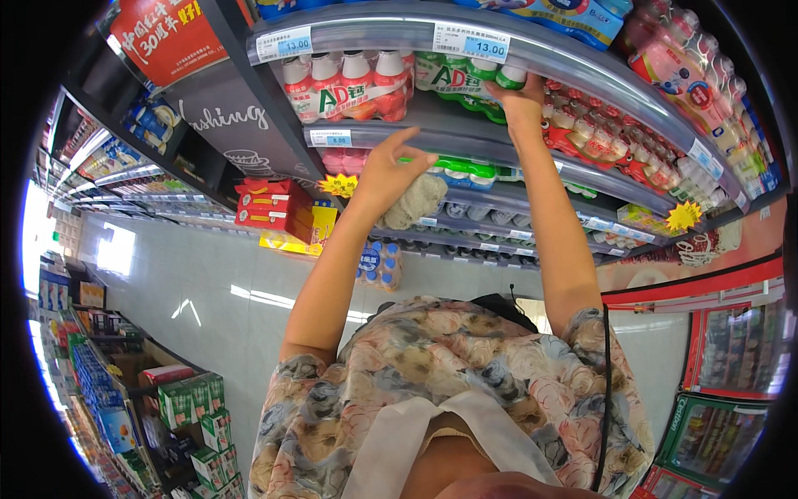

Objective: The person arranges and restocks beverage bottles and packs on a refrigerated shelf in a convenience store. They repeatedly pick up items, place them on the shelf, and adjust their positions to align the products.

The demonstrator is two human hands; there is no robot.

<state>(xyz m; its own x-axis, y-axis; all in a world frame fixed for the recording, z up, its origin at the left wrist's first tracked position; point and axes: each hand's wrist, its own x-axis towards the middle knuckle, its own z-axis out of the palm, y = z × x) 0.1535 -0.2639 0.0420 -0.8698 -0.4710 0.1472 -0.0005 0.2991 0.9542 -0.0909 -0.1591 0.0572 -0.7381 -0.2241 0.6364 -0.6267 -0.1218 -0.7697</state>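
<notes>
My right hand (521,98) reaches into an upper shelf at the right end of a shrink-wrapped pack of green-capped drink bottles (454,75); the fingers are mostly hidden, so its grip cannot be told. Left of that pack, on the same shelf, stand wrapped pink bottles with white caps (349,90). My left hand (399,171) is in front of the lower shelf edge, a grey-green cloth (414,203) bunched beneath its palm and partly hidden by it. The cloth appears held there, with thumb and index finger apart.
Small red-labelled bottles (592,128) fill the shelf to the right. Shelf edges (399,134) with price tags run across. Below are red boxes (274,209) and a blue-capped bottle pack (379,265) near the floor. Stacked cartons (190,399) stand at lower left, glass-door coolers (717,430) at right.
</notes>
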